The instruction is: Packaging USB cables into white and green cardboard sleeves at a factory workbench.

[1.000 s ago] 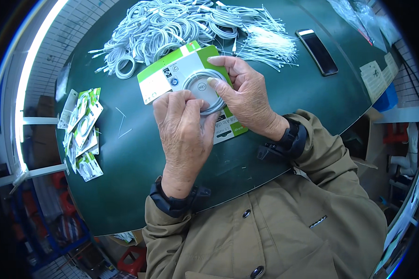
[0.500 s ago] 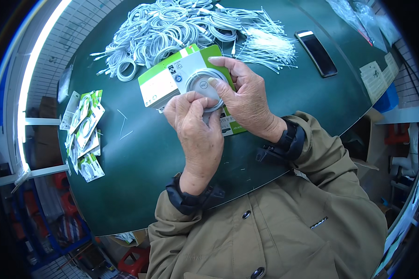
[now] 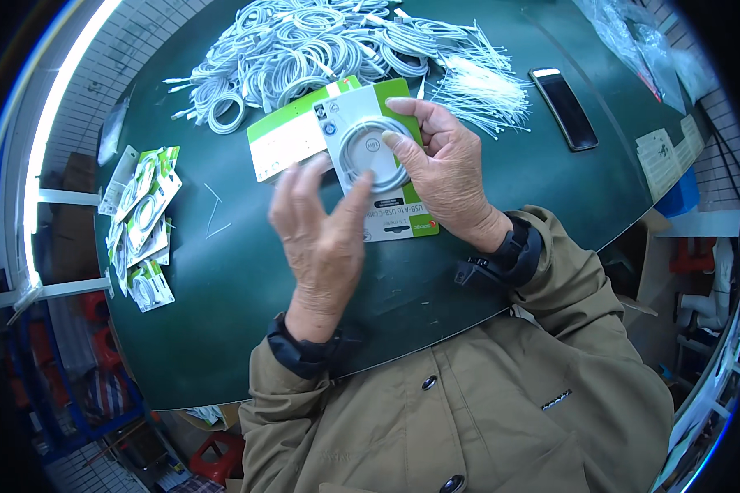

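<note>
My right hand point(image 3: 450, 172) grips a white and green packaging card point(image 3: 390, 223) by its right edge, thumb on the front and fingers behind. A coiled light grey cable point(image 3: 344, 158) lies on the card's face, pressed under that thumb. My left hand point(image 3: 316, 238) is at the card's lower left, its fingers spread and slightly blurred, holding nothing. One fingertip is at or just above the coil; I cannot tell if it touches. Under the held card, a small stack of similar cards point(image 3: 281, 141) lies on the green table point(image 3: 263, 329).
A large heap of coiled cables point(image 3: 304, 57) covers the far side, with a bundle of white cable ties point(image 3: 483, 94) beside it. A phone point(image 3: 566, 111) lies at right. Carded cables point(image 3: 146, 214) are piled at left, near thin loose ties point(image 3: 214, 218). Clear plastic bags point(image 3: 625, 49) lie far right.
My left hand has let go of the coil and drawn back leftward, its fingers spreading. My right hand keeps the card, now shifted slightly right, away from the stack.
</note>
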Action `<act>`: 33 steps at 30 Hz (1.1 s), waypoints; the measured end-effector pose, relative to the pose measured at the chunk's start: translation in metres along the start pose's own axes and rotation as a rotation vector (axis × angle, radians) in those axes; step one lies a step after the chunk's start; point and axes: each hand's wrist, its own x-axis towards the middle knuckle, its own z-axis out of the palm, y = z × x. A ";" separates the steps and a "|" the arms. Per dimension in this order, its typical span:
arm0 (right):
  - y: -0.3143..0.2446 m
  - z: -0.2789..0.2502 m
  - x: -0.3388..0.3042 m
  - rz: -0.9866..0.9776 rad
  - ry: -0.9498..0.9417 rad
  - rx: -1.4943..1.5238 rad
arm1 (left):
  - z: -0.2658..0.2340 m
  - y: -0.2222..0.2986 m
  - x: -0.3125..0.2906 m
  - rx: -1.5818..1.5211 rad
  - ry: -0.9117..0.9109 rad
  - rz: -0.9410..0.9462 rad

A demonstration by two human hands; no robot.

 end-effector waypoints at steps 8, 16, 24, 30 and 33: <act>-0.011 0.001 -0.002 -0.097 0.010 -0.027 | -0.017 0.002 0.004 -0.648 0.084 -0.428; -0.008 0.002 -0.006 -0.008 -0.038 0.052 | -0.003 0.008 0.011 -1.203 -0.081 -0.589; -0.010 0.006 -0.003 0.009 -0.047 0.087 | 0.001 -0.001 0.011 -0.768 -0.099 -0.416; 0.001 0.003 -0.010 -0.106 0.015 -0.063 | 0.010 0.015 0.000 -0.749 0.046 -0.404; 0.007 0.002 -0.011 -0.138 -0.057 0.018 | 0.002 0.028 -0.005 -0.705 0.173 -0.430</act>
